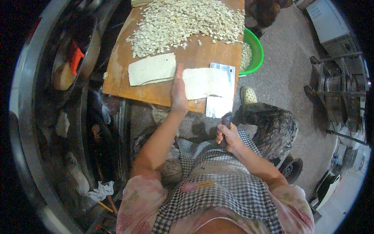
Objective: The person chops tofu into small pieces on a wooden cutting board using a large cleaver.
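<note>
My right hand (227, 136) is closed around the dark handle of a broad cleaver (214, 108), whose blade lies flat at the wooden board's right part. A pale slab (196, 83), tofu-like, rests partly on the blade and reaches left onto the wooden board (152, 95). My left hand (178, 90) stands on edge between this slab and a second, layered pale slab (152, 68); its fingers point away from me and grasp nothing that I can see. Beyond the slabs, small pale cubes (181, 23) are spread in a thick heap.
A green basin (257, 54) with more cut pieces stands beyond the board's right edge. Left are metal counter shelves and a large metal pan (93, 52) with an orange item (76, 58). A metal rack (343, 90) holds round trays at the far right.
</note>
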The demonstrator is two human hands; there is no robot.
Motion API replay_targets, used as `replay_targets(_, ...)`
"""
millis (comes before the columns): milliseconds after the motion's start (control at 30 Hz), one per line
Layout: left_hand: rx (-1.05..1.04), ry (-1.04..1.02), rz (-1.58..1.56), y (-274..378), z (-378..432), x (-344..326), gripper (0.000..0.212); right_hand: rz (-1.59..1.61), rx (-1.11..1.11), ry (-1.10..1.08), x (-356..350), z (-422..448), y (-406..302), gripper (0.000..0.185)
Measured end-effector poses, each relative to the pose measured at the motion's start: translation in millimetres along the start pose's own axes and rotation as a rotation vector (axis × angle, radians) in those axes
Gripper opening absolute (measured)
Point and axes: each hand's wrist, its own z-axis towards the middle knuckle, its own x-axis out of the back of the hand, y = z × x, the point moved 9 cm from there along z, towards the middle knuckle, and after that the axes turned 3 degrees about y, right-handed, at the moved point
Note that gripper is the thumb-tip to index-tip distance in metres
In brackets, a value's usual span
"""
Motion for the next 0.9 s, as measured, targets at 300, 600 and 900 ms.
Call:
replay_targets(300,0.012,-0.015,-0.025,0.4,-0.8,0.1,0.066,-0.056,0.004,-0.019,-19.8,4.5,7.2,0.013)
replay_targets(600,-0.061,-0.099,-0.119,-0.5,-1.7,3.6,0.071,-0.112,-0.025,-0.046,-39.1,4.0,13.9,0.014)
replay_targets(900,-0.028,-0.183,-0.168,7.8,-5.1,-5.4,0.078,-0.127,-0.09,-0.11,-59.4,4.3,21.5,0.013)
